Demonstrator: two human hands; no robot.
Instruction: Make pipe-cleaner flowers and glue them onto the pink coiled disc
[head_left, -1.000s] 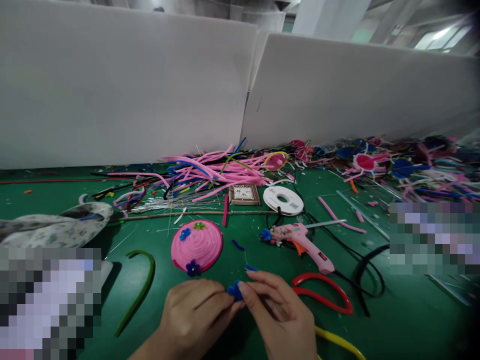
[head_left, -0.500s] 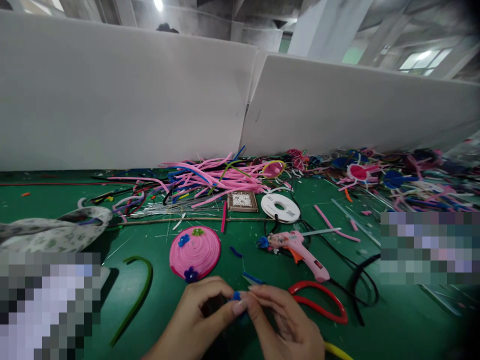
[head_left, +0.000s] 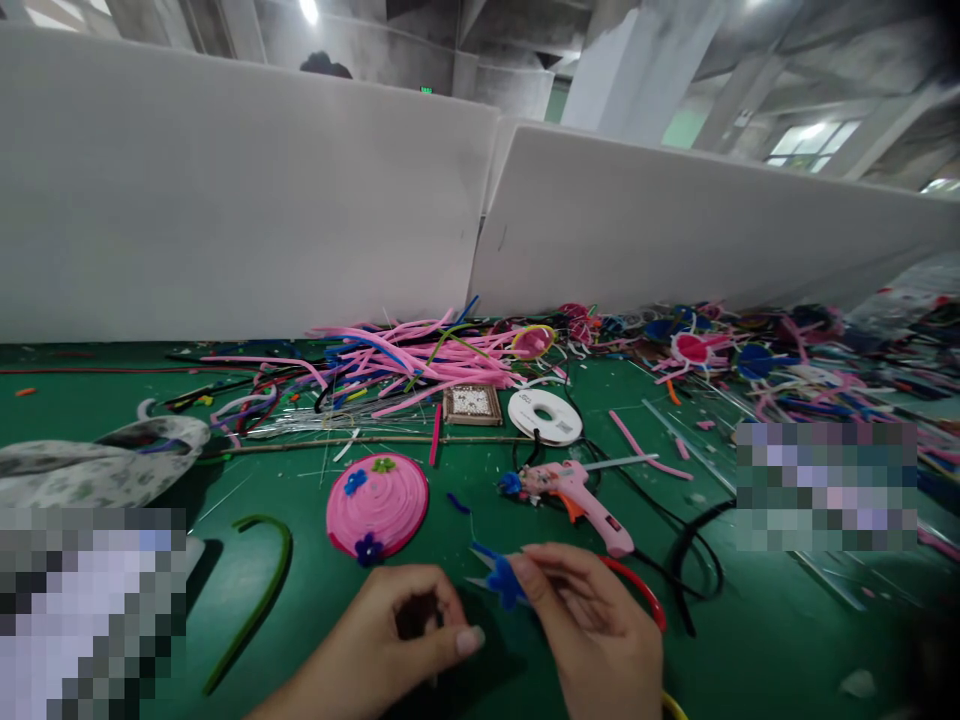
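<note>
A small blue fuzzy flower is pinched between the thumb and fingers of my right hand. My left hand is apart from it, at the left, its fingers curled and its thumb away from them. Under and behind the right hand lie scissors with a red handle; their blades show beside the flower. Beyond my left hand sits a pink coiled disc with blue and green flowers on it. A pink glue gun rests past my right hand, something blue at its nozzle.
A green fuzzy stem lies at the left. Further back are a white spool, a small brown frame and a heap of pink stems. A black cord runs at the right. White panels stand behind.
My hands have come apart. The blue flower, earlier mostly hidden between both hands, is now in my right hand alone, while my left hand has drawn back to the left.
</note>
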